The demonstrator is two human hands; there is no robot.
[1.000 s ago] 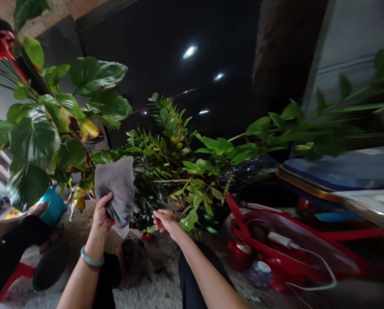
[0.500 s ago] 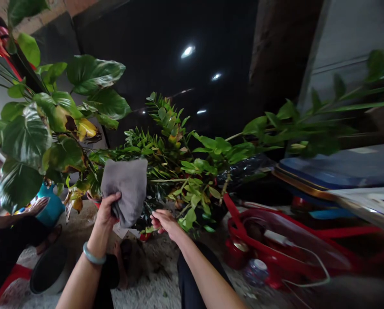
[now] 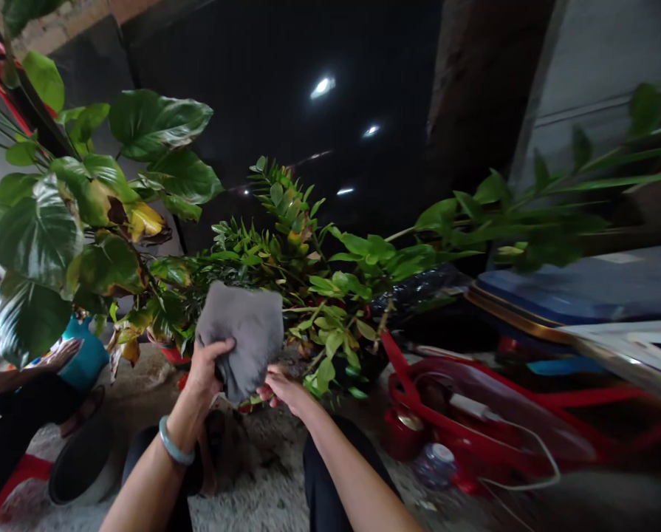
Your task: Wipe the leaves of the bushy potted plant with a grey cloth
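Note:
My left hand (image 3: 207, 373) grips a grey cloth (image 3: 244, 332), thumb pressed on its front. The cloth spreads upward and to the right in front of the leafy potted plants (image 3: 286, 251). My right hand (image 3: 281, 389) is closed in a pinch at the cloth's lower right edge. What lies between its fingertips is hidden by the cloth and the fingers. Green stems with small leaves (image 3: 333, 343) hang just to the right of the cloth.
Large-leaved foliage (image 3: 42, 236) fills the left. Another person's hand (image 3: 61, 355) rests by a turquoise object (image 3: 86, 358). A dark bucket (image 3: 80, 465) stands on the floor. At right are a red basket (image 3: 474, 421) with a white cable, a plastic jar (image 3: 436, 462) and a blue-topped surface (image 3: 574, 292).
My left hand has carried the cloth to the right and slightly down, so it now meets my right hand's fingertips. The right hand has moved slightly to the right, still pinched.

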